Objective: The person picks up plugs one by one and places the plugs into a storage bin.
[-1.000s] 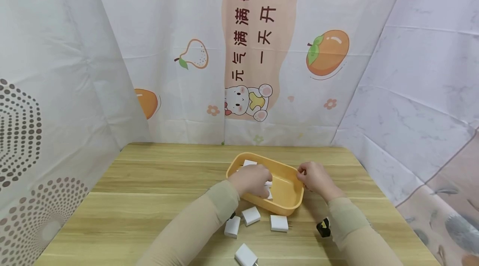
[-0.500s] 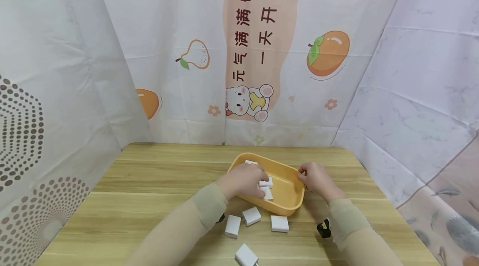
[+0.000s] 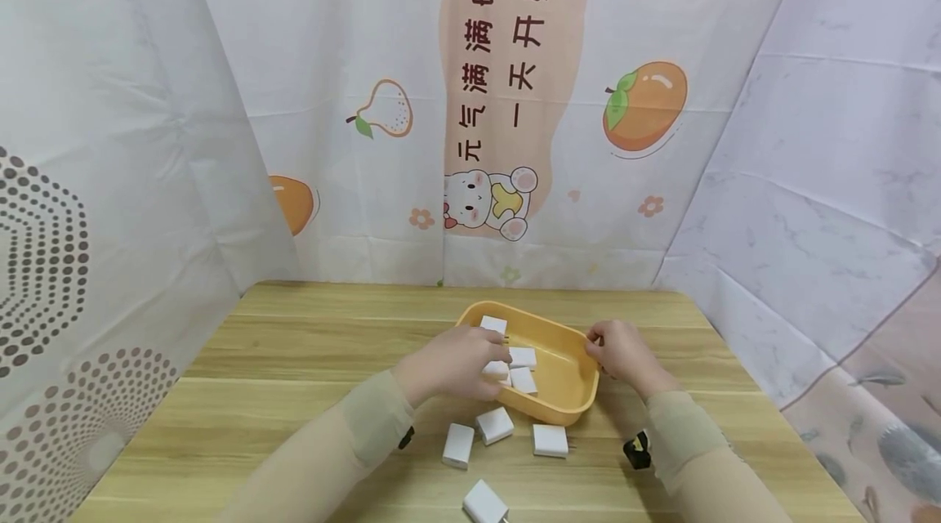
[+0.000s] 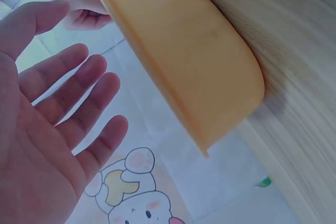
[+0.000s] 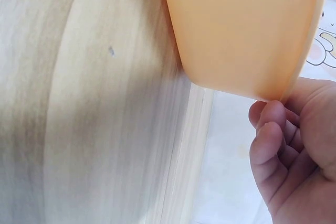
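Note:
An orange bin [image 3: 562,380] stands on the wooden table, holding several white plug adapters [image 3: 524,357] toward its left end. Above the bin's left rim hovers my left hand [image 3: 459,361]; the left wrist view shows that hand [image 4: 58,108] palm up front, fingers spread and relaxed, holding nothing, beside the bin's outer wall [image 4: 184,51]. My right hand [image 3: 625,355] pinches the bin's right rim. In the right wrist view its thumb and fingers [image 5: 270,124] grip the edge of the bin [image 5: 236,35].
In front of the bin lie several white adapters: one upright-angled [image 3: 458,446], one beside it [image 3: 494,425], one further right [image 3: 550,440], and one near the front edge [image 3: 484,502]. Patterned cloth [image 3: 367,196] hangs behind and on both sides of the table [image 3: 294,392].
My left hand has moved left from over the middle of the adapters, with its fingers loosened, uncovering more of them in the bin. My right hand keeps its place on the rim.

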`<action>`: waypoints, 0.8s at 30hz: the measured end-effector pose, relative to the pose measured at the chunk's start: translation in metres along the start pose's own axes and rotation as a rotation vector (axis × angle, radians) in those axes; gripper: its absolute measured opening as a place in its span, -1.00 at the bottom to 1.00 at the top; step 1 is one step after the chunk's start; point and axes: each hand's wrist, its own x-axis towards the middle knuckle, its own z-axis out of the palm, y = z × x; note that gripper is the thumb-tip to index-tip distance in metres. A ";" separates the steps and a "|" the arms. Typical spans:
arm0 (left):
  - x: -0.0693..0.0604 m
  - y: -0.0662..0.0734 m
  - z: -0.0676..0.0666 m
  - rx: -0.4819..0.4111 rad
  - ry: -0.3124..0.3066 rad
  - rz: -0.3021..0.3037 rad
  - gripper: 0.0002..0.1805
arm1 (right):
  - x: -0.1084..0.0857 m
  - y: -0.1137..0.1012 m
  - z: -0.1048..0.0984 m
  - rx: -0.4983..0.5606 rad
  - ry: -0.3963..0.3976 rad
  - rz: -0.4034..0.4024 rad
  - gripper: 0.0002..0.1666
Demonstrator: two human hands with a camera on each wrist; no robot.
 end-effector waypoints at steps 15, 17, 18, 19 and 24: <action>-0.046 -0.015 -0.011 -0.087 0.010 0.002 -0.50 | -0.001 0.000 0.000 0.015 -0.004 0.004 -0.90; -0.053 -0.018 -0.011 -0.095 0.010 -0.001 -0.49 | -0.001 0.000 0.000 0.014 -0.005 0.004 -0.91; -0.056 -0.020 -0.012 -0.104 0.008 -0.007 -0.49 | 0.000 0.000 -0.001 0.013 -0.006 0.003 -0.91; -0.059 -0.021 -0.012 -0.114 0.005 -0.013 -0.48 | 0.000 0.000 -0.001 0.012 -0.005 0.001 -0.91; -0.072 -0.027 -0.014 -0.140 0.000 -0.039 -0.46 | 0.000 0.001 0.000 0.010 0.004 -0.013 -0.90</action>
